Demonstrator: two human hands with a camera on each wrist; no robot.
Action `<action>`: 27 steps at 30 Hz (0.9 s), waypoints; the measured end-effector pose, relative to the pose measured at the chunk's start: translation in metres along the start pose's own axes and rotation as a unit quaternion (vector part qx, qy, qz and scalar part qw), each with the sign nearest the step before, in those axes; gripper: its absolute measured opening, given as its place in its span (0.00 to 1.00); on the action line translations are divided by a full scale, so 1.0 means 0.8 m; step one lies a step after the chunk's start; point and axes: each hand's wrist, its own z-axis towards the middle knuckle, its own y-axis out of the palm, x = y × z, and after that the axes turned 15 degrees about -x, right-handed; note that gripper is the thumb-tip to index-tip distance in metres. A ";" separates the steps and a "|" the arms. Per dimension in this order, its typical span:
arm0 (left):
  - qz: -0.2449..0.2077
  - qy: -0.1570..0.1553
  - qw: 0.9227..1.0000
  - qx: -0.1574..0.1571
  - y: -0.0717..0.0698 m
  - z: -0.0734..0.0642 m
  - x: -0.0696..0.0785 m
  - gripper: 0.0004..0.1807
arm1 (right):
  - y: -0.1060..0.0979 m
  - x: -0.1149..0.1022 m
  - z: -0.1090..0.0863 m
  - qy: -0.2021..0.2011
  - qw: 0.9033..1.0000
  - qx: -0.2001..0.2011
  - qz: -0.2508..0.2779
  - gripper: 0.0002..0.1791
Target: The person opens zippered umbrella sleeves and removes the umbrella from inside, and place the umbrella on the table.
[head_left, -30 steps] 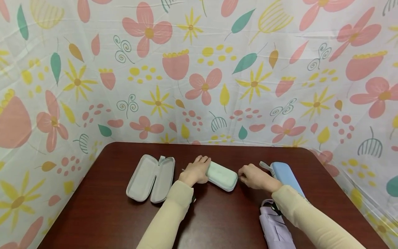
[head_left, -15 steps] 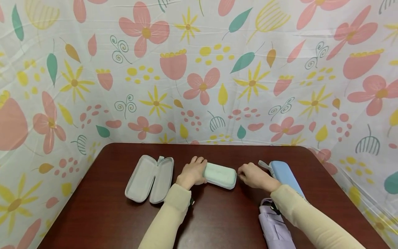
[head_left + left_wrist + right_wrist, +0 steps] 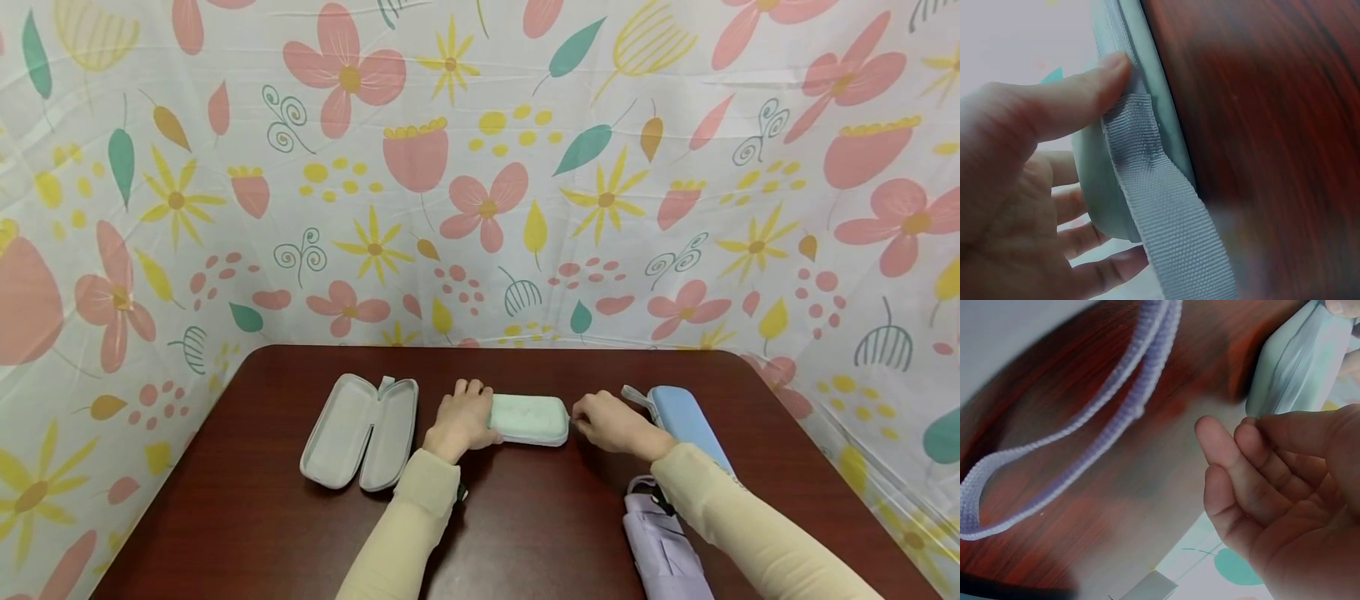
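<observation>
A closed mint-green zip case (image 3: pixel 529 418) lies on the dark wooden table, its long side level with the back edge. My left hand (image 3: pixel 461 419) grips its left end. In the left wrist view the thumb (image 3: pixel 1107 84) presses on the zipper side beside a grey fabric strap (image 3: pixel 1169 212), while the fingers lie along the opposite side. At the case's right end is my right hand (image 3: pixel 615 425). Its thumb and index finger pinch together at the zipper end, as the right wrist view shows; the pull itself is mostly hidden by the fingertips.
Left of the hands lies a grey case (image 3: pixel 337 433), unfolded with both halves facing up. A blue case (image 3: pixel 690 421) sits beyond my right wrist, partly covered by the sleeve. Below that arm lies a folded lavender umbrella (image 3: pixel 663 542) with a wrist loop (image 3: pixel 1066 431).
The mint-green case has turned from slanting down to the right to nearly level. My left hand has shifted slightly left with it; my right hand stays at the right end.
</observation>
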 end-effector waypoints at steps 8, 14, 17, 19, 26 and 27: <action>-0.050 0.015 0.999 0.004 0.004 0.002 -0.002 0.40 | -0.001 -0.004 -0.001 0.011 1.000 -0.005 0.002 0.08; -0.071 0.021 0.997 0.000 0.005 0.001 -0.004 0.39 | 0.000 -0.006 -0.003 0.001 1.000 -0.003 -0.001 0.09; -0.057 0.017 0.998 -0.002 0.004 0.001 -0.004 0.38 | 0.001 -0.007 -0.003 -0.001 1.000 -0.001 -0.003 0.09; -0.051 0.013 0.999 -0.004 0.004 0.001 -0.004 0.38 | 0.001 -0.007 -0.002 -0.001 1.000 0.001 -0.002 0.08; -0.049 0.006 0.999 -0.005 0.003 0.003 -0.003 0.39 | -0.001 -0.009 -0.001 -0.003 1.000 0.002 -0.003 0.08; -0.051 0.006 0.999 -0.004 0.004 0.003 -0.003 0.40 | -0.001 -0.009 -0.001 -0.002 1.000 0.001 -0.001 0.08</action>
